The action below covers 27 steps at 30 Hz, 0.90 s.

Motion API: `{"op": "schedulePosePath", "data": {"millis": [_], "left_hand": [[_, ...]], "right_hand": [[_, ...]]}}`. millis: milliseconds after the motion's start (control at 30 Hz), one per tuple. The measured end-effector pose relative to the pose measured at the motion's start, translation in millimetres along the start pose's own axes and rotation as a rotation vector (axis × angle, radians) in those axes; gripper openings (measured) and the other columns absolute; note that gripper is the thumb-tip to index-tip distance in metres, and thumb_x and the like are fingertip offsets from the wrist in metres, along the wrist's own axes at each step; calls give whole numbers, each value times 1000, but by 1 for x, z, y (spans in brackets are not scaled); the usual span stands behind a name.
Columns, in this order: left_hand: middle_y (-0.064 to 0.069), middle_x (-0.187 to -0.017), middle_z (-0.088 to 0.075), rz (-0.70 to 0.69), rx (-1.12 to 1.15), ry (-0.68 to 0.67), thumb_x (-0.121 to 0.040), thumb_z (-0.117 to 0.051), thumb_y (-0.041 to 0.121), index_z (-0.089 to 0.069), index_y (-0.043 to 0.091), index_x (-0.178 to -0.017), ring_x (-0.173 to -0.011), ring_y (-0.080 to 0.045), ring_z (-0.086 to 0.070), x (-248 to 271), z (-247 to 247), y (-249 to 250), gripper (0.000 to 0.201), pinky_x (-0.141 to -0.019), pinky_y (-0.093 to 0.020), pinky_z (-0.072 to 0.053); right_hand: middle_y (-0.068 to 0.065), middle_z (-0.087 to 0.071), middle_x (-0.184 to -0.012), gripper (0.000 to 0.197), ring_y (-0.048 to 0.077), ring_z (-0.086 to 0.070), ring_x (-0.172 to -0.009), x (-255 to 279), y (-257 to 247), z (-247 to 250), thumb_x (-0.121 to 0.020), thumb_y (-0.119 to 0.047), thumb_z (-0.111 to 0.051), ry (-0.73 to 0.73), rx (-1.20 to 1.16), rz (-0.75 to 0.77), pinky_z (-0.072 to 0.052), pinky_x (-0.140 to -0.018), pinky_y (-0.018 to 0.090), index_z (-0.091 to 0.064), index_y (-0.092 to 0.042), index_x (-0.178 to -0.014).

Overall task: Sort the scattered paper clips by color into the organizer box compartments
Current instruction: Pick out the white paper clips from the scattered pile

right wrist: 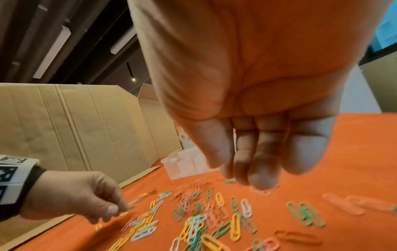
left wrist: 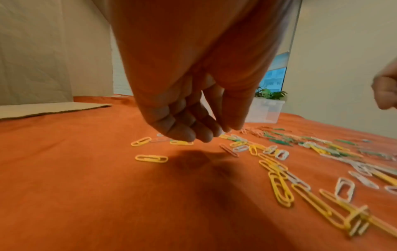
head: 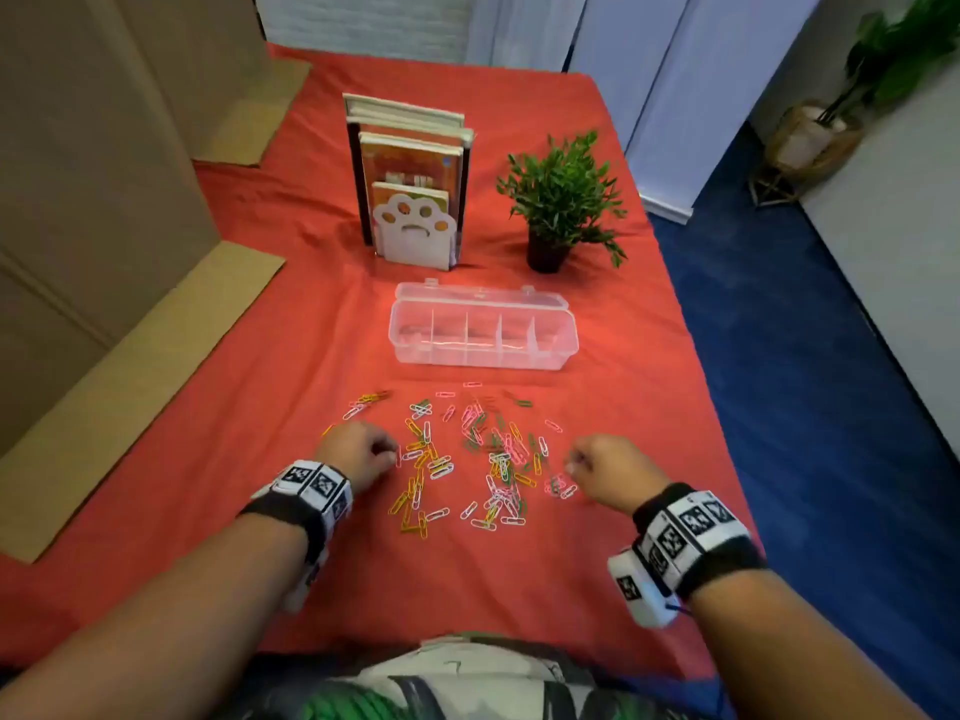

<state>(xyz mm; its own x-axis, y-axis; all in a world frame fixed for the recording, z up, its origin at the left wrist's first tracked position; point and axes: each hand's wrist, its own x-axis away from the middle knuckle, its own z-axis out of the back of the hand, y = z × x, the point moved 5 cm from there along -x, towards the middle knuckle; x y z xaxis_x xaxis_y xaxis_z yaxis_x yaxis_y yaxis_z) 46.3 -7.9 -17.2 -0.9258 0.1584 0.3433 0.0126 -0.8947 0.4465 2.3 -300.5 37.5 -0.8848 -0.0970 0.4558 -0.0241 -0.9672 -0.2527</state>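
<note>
Several paper clips (head: 498, 459) in yellow, white, pink and green lie scattered on the red cloth between my hands. The clear organizer box (head: 415, 324) stands open behind them with its compartments showing nothing inside. My left hand (head: 387, 454) hovers at the pile's left edge, thumb and fingertips drawn together (left wrist: 221, 132). A yellow speck shows at its tips in the right wrist view (right wrist: 120, 209), and I cannot make out whether a clip is pinched. My right hand (head: 571, 462) hovers at the pile's right edge, fingers curled (right wrist: 247, 169), with nothing seen in them.
Behind the box stand a bookend with books (head: 410, 184) and a small potted plant (head: 563, 200). Cardboard sheets (head: 104, 200) rise along the left side. The table's right edge (head: 696, 356) drops to blue floor.
</note>
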Motion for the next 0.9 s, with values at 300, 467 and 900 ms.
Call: {"op": "schedulePosePath", "data": {"millis": [300, 467, 900], "left_hand": [[-6, -98, -58, -42, 18, 9, -76, -70, 32, -67, 20, -102, -95, -21, -57, 1, -25, 8, 28, -84, -26, -42], [-7, -103, -55, -26, -2, -16, -75, -72, 25, -66, 21, -103, -101, -25, -58, 2, -25, -4, 29, -87, -30, -46], [-8, -102, -56, -144, -152, -21, -83, -61, 26, -65, 16, -96, -103, -28, -55, -7, -22, -8, 17, -89, -39, -48]], "right_hand": [[14, -66, -97, 16, 29, -60, -95, -38, -57, -50, -86, -12, -50, 42, -87, 96, -43, -78, 30, -65, -7, -88], [13, -55, -103, 18, 31, -56, -99, -53, -94, -71, -87, -14, -51, 55, -63, 188, -45, -84, 35, -62, -4, -97], [18, -56, -106, 15, 32, -53, -100, -67, -110, -80, -88, -13, -53, 102, -110, 138, -42, -85, 36, -56, 0, -96]]}}
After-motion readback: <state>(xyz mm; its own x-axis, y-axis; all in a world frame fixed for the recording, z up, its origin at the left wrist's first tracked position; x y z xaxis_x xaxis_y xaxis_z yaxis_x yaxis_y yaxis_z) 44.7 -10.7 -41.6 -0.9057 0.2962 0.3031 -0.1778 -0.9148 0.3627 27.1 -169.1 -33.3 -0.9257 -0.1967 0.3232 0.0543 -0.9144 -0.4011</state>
